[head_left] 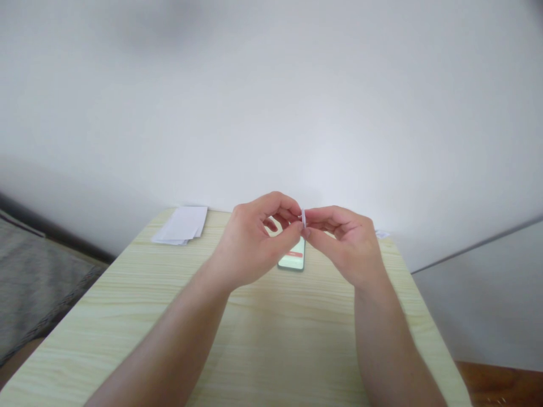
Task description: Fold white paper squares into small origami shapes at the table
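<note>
Both my hands are raised above the middle of a pale wooden table (127, 316), fingertips meeting. My left hand (254, 240) and my right hand (343, 243) pinch a small white piece of paper (304, 217) between thumbs and forefingers; it is seen edge-on and mostly hidden by the fingers. Beneath the hands a phone (293, 257) lies flat on the table with its screen lit, partly covered by my left hand.
A small stack of white paper sheets (181, 224) lies at the table's far left corner. A scrap of white paper (382, 233) shows at the far right edge. A white wall stands right behind the table; grey fabric (38, 277) lies to the left.
</note>
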